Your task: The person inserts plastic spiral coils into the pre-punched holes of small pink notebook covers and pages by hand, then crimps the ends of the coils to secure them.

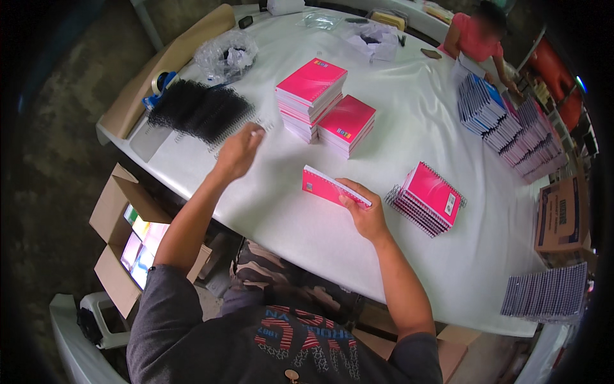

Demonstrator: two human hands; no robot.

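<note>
My right hand (pixel 366 210) grips a pink-covered notebook (pixel 329 188) by its right end, tilted up on edge over the table, its white page edges facing up. My left hand (pixel 239 152) is raised with its fingers pinched together beside a heap of black spiral binding coils (pixel 199 110); whatever they hold is too small to make out. Beyond the notebook stand a tall stack of pink notebooks (pixel 311 82) and a lower stack (pixel 347 121), with no coils visible on them. To the right lies a pile of spiral-bound pink notebooks (pixel 430 198).
A white-covered table (pixel 288 240) spreads before me. Crumpled clear plastic (pixel 225 56) and a blue tape dispenser (pixel 160 88) lie at the far left. An open carton (pixel 121 192) stands below the left edge. At right, a person (pixel 476 35) works behind bound notebook stacks (pixel 505 131).
</note>
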